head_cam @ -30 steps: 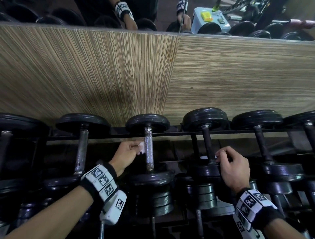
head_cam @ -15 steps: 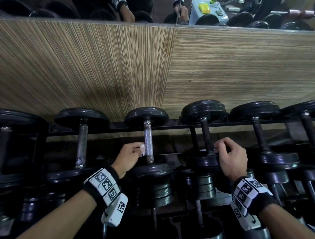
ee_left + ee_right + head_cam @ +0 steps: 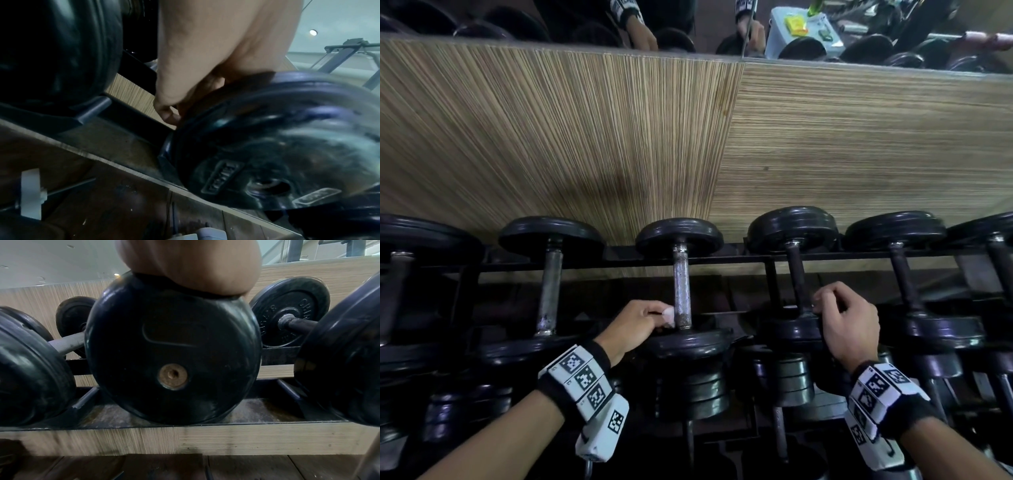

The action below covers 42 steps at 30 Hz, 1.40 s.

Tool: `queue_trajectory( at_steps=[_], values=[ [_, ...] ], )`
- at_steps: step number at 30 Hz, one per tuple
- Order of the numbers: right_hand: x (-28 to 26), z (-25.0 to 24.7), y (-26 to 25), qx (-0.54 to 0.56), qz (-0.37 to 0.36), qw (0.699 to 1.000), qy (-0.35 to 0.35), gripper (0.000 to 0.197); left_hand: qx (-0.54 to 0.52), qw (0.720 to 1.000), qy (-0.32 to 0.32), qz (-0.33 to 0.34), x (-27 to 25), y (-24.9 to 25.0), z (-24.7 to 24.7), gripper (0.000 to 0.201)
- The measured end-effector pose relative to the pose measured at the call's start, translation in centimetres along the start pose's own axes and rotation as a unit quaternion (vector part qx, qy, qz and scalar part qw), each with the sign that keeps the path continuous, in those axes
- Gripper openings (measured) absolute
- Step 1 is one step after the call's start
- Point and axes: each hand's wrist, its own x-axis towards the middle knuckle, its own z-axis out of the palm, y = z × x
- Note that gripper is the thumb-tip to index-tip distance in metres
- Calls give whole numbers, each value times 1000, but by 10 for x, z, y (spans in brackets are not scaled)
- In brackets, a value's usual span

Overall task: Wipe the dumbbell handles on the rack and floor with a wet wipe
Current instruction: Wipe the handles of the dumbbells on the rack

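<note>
Evidently the job is in its early or middle part: the left hand (image 3: 635, 323) pinches the wet wipe (image 3: 668, 315) against the near end of the knurled dumbbell handle (image 3: 682, 291) on the rack (image 3: 770, 274). The right hand (image 3: 847, 325) curls over the neighbouring dumbbell (image 3: 796, 274), seemingly steadying it. I judge many handles remain, and none shows visibly which are clean.

Left hand (image 3: 635, 325): forearm bare, extended toward 1 o'clock, fingers curled, pinching a small white wet wipe (image 3: 668, 316) | Right hand (image 3: 849, 325): forearm extended toward 11 o'clock, knuckles up, fingers curled over | Wrists: black bands with white coded marker blocks (image 3: 582, 380).
</note>
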Motion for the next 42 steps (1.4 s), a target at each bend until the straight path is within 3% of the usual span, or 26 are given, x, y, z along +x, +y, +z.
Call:
queue_trajectory(
  at_steps=[3,7,11,15,22,25,29,35,39,42],
  values=[
    [0,0,2,0,3,1000,0,24,-5,1000,-6,7,6,8,-3,18],
    [0,0,2,6,4,1000,-3,26,-39,995,87,-3,35,34,-8,20],
    [0,0,1,9,5,1000,-2,27,-51,992,115,22,53,49,-7,23],
    [0,0,1,6,7,1000,-2,24,-33,995,93,18,49,43,-8,17],
    [-2,0,-1,9,6,1000,4,25,39,999,-27,-20,11,-1,-3,15],
    [-1,0,-1,8,6,1000,8,24,29,999,-15,-13,15,14,-7,15],
    [-1,1,0,3,14,1000,7,24,-32,997,70,2,40,42,-10,16],
    [-1,1,1,0,9,1000,5,25,-64,992,111,5,56,41,-10,30],
    [0,2,1,-12,13,1000,6,24,-35,995,97,18,50,41,-12,18],
    [-1,1,-1,-18,18,1000,5,25,9,999,29,11,39,27,-15,15]
  ],
)
